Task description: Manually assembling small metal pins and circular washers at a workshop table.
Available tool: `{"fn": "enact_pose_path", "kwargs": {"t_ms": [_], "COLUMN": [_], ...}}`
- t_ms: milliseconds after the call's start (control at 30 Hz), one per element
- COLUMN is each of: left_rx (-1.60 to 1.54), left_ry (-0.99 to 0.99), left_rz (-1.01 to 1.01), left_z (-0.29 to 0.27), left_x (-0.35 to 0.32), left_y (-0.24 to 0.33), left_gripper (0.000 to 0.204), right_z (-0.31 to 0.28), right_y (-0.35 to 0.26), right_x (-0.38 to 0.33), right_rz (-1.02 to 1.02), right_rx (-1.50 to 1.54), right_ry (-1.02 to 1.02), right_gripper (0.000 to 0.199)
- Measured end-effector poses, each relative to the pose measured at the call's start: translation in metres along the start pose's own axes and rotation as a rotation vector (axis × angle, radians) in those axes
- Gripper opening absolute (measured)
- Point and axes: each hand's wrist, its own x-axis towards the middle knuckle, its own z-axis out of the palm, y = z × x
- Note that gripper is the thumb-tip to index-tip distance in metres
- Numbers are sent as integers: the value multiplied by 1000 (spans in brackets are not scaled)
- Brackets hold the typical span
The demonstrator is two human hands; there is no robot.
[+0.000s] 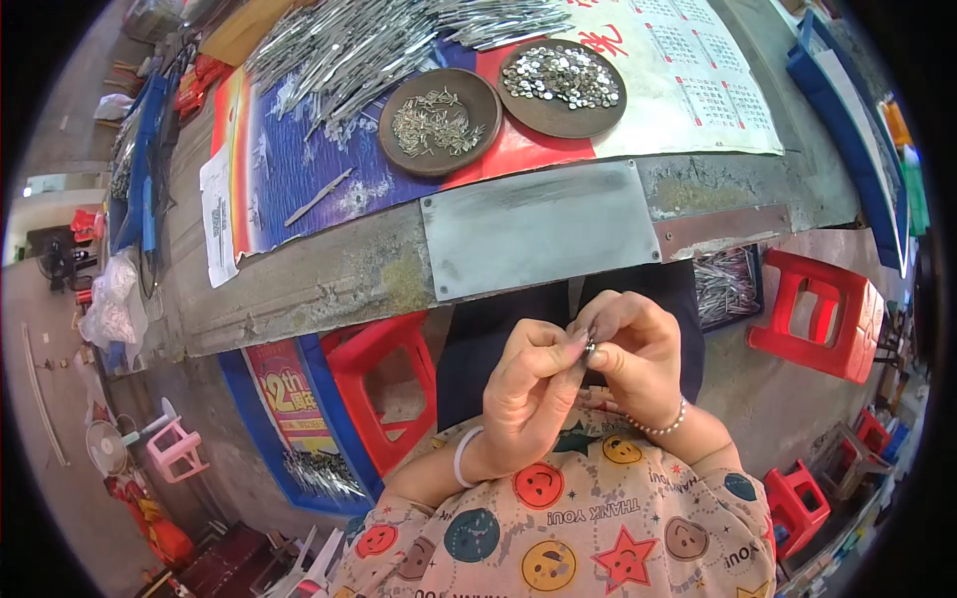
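Note:
My left hand [528, 384] and my right hand [643, 354] meet in front of my chest, just off the table's near edge. Thumbs and fingertips of both are pinched around a small shiny metal piece [590, 348]. The fingers cover most of it, so its full shape is hidden. Beyond my hands, on the table, one brown round dish [392, 151] holds many thin metal pins [436, 125]. A second brown dish [543, 122] beside it contains small round silver discs [568, 75]. Behind them lies a large heap of long slim metal pieces [349, 55].
A single slim metal piece [319, 196] lies on the printed sheet [688, 100]. A grey metal plate [538, 231] is fixed at the table edge. Red stools [812, 319] and blue trays [239, 389] with metal pieces stand below, on both sides of me.

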Motion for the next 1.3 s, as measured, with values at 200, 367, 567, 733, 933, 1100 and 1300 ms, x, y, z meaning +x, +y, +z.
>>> {"fn": "enact_pose_path", "kwargs": {"t_ms": [200, 367, 567, 733, 933, 1100, 1300], "left_rx": [106, 114, 60, 17, -21, 33, -100], "left_ry": [46, 27, -3, -25, -44, -45, -12], "left_rz": [103, 154, 129, 96, 38, 69, -55], "left_z": [4, 5, 7, 12, 15, 7, 4], "left_x": [-4, -6, -11, -13, -16, -13, -14], "left_y": [-1, 5, 9, 8, 5, 3, -3], "left_gripper": [29, 30, 29, 27, 25, 26, 26], "right_z": [8, 6, 7, 9, 0, 0, 2], "right_y": [-5, -16, -19, -10, -3, 3, -1], "right_x": [-6, -5, -4, -8, -4, -3, 1], "right_rz": [-212, -339, -545, -623, -662, -583, -456], "right_rx": [-267, -456, -581, -695, -818, -837, -817], "right_ry": [29, -58, -118, -34, -53, -159, -165], "right_gripper": [13, 15, 16, 16, 35, 38, 35]}}
